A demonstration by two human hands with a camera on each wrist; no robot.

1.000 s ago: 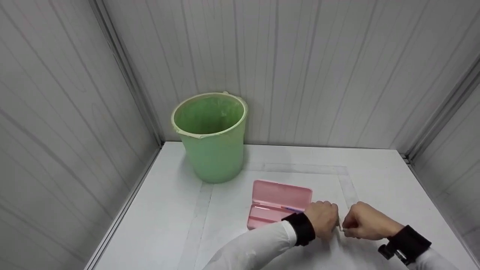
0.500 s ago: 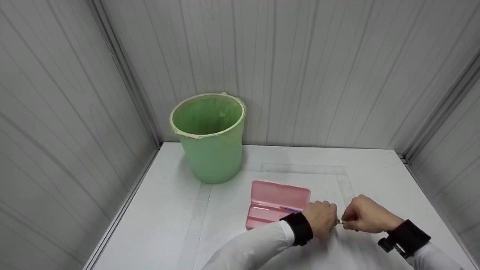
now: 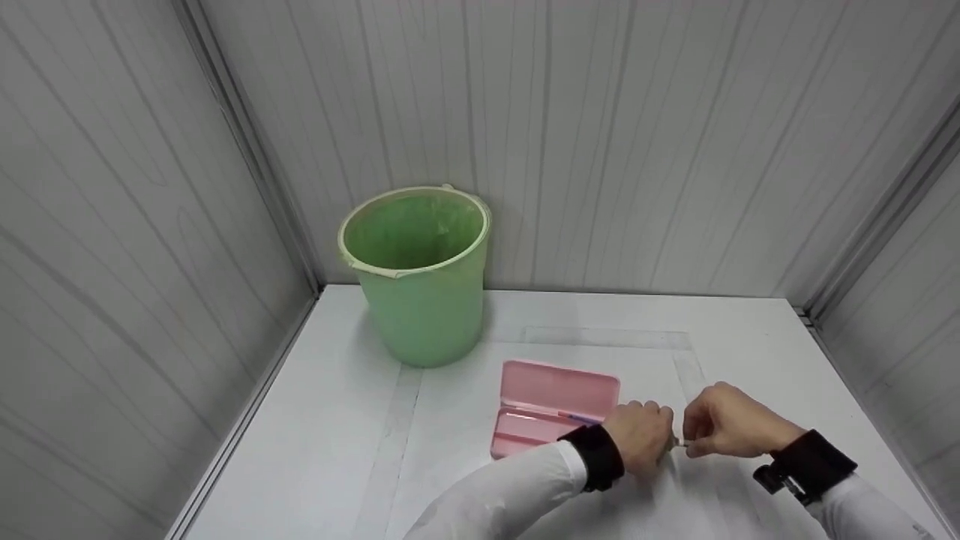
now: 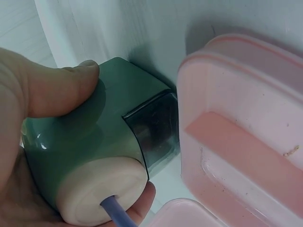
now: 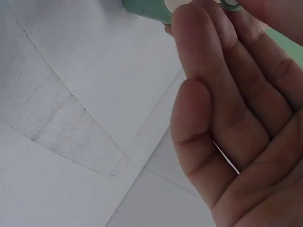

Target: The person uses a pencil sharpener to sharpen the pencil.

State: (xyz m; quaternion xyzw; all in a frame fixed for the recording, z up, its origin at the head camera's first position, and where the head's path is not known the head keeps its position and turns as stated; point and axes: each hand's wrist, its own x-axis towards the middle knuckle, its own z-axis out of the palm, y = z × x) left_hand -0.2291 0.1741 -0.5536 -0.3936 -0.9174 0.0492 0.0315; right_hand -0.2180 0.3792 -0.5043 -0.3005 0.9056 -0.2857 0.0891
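My left hand (image 3: 639, 435) grips a green pencil sharpener (image 4: 111, 106), thumb on its top and fingers beneath. A purple pencil (image 4: 116, 212) goes into the hole of its cream round face. A dark see-through panel is set in its side. Close on the other side, my right hand (image 3: 733, 424) pinches the sharpener's small crank handle (image 5: 230, 4), mostly hidden by the fingers. An open pink pencil case (image 3: 559, 390) lies left of the left hand, partly behind that forearm. In the left wrist view the sharpener is right beside the case's wall.
A tall green bucket (image 3: 427, 315) stands at the back left of the white table (image 3: 322, 442). Strips of clear tape (image 3: 607, 337) mark the tabletop. Pale panel walls (image 3: 570, 150) rise behind and at both sides.
My right hand has risen slightly from its position one second ago, its fingers shifting around the crank handle. The left hand stays nearly in place, and the case has not moved.
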